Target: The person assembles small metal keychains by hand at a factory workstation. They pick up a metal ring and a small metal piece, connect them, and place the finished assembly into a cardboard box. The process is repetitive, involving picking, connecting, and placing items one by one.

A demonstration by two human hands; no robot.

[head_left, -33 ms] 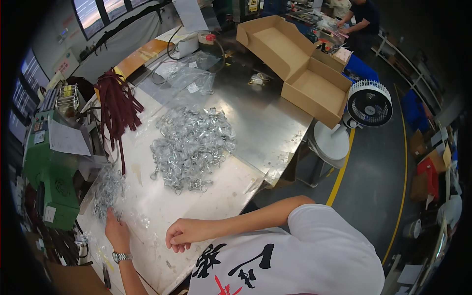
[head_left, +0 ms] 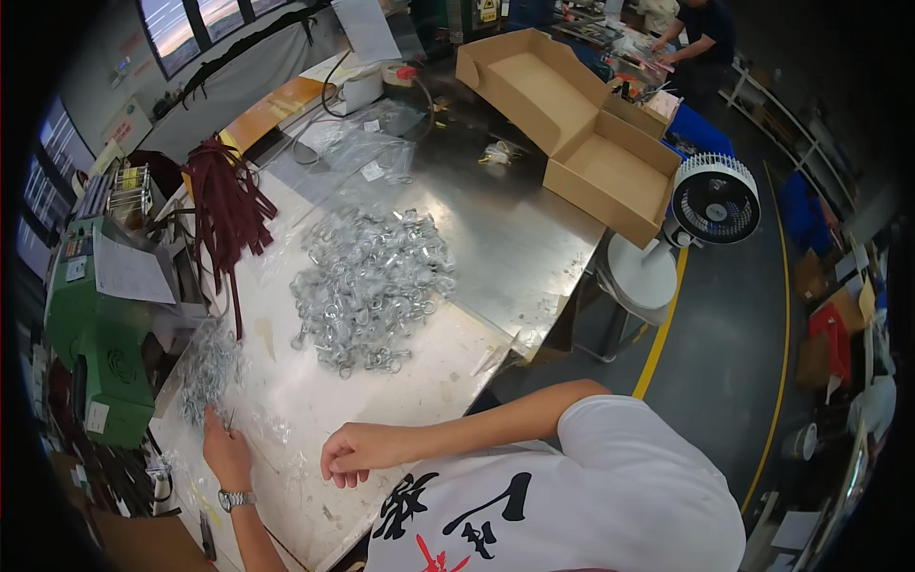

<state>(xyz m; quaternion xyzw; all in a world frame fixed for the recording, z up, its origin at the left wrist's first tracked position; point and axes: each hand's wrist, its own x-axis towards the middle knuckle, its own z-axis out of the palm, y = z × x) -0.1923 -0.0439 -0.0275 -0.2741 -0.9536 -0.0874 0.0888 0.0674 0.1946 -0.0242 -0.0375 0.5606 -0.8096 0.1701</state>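
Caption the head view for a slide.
Left hand at a small silvery metal heap, right hand loosely curled, larger pile of silvery metal hardware ahead.

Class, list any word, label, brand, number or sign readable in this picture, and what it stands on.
White T-shirt: large black and red characters, left uncopied.
Yellow sign at the back: too small to read.
Paper sheet on the green machine: print too small to read.
White labels on the clear plastic bags: too small.
White sign with red marks at left: too blurred.
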